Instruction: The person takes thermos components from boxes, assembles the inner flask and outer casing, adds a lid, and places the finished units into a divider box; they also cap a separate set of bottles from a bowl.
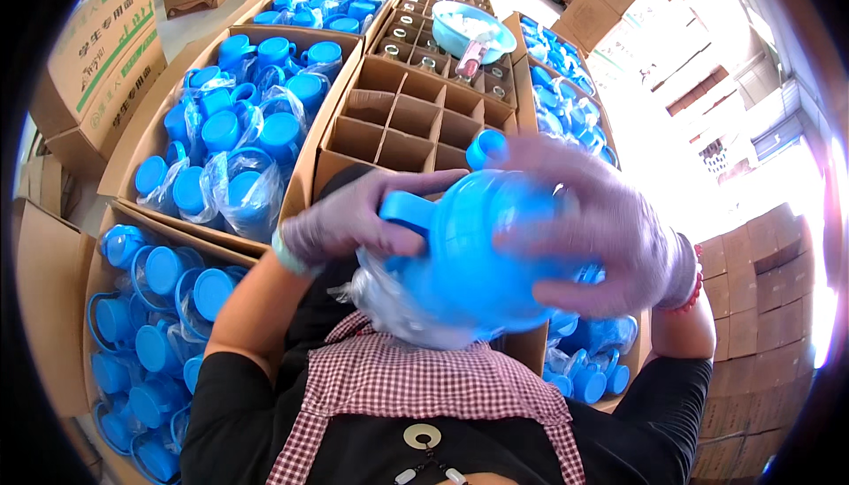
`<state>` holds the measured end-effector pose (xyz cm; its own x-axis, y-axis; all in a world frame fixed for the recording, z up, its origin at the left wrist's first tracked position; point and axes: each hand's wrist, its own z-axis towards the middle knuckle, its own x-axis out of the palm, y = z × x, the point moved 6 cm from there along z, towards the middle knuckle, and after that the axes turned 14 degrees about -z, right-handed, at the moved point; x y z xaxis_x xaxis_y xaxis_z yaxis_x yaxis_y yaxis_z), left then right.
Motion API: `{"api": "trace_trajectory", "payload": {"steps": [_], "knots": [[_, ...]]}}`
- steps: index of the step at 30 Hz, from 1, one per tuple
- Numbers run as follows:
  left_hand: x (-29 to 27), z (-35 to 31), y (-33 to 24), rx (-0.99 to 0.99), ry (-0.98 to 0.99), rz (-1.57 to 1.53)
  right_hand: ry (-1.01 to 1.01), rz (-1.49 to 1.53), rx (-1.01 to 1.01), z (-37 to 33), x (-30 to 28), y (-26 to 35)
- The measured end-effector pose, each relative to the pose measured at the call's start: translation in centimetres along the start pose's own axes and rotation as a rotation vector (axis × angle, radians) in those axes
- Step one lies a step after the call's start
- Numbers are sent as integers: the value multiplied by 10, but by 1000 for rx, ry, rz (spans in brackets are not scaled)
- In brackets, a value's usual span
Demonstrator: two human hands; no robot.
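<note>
Close in front of my chest is a blue plastic jug (478,246) with a side handle, tilted and smeared by motion. Crumpled clear plastic film (402,304) hangs at its lower left side. My left hand (367,220), in a thin purple-grey glove, is closed at the handle, its thumb and forefinger around it. The gloved right hand (601,224) lies curled over the jug's right side, its fingers blurred. Just beyond the jug a smaller blue cup (485,149) shows at the edge of the divided carton (402,118). The jug's underside is hidden.
Open cartons of blue lidded mugs (221,131) stand at the left, with more mugs (150,343) nearer me. Past the divided carton, glass bottles (398,34) sit in compartments under a light blue basin (473,30). More blue items (570,114) and stacked cartons (761,308) are at the right.
</note>
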<state>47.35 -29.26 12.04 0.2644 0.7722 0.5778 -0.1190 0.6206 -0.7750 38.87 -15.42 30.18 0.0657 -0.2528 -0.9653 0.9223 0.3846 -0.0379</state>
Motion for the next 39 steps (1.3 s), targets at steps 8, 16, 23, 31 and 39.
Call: {"api": "trace_trajectory", "payload": {"steps": [8, 16, 23, 31, 39], "knots": [[42, 17, 66, 240, -522, 467, 153, -2, 795, -48, 73, -100], [-13, 32, 20, 34, -353, 129, -46, 45, 281, -33, 31, -57], [5, 14, 28, 109, -202, -1, 58, -93, 217, -14, 17, -42], [8, 17, 53, 241, -721, 321, -178, 49, 61, -62, 51, -87], [9, 1, 27, 158, -217, 86, -24, 62, 137, -26, 19, -21]]}}
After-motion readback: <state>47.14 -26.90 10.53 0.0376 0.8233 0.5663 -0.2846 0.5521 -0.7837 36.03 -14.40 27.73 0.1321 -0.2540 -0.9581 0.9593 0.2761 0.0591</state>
